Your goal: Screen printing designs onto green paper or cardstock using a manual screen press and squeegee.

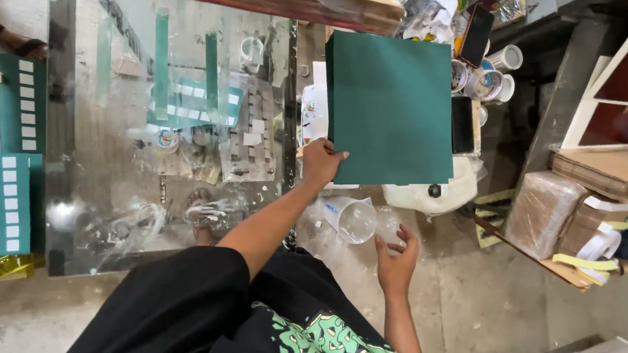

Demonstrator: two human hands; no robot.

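Two hands show: our left hand (320, 162) pinches the lower left corner of a green sheet stack (391, 108) at upper centre, its long axis near vertical, slightly tilted. Our right hand (395, 259) hangs open just beside a clear plastic cup (351, 219).

Glass-topped table (69, 203) on a grey concrete floor (489, 307), daylight reflecting.
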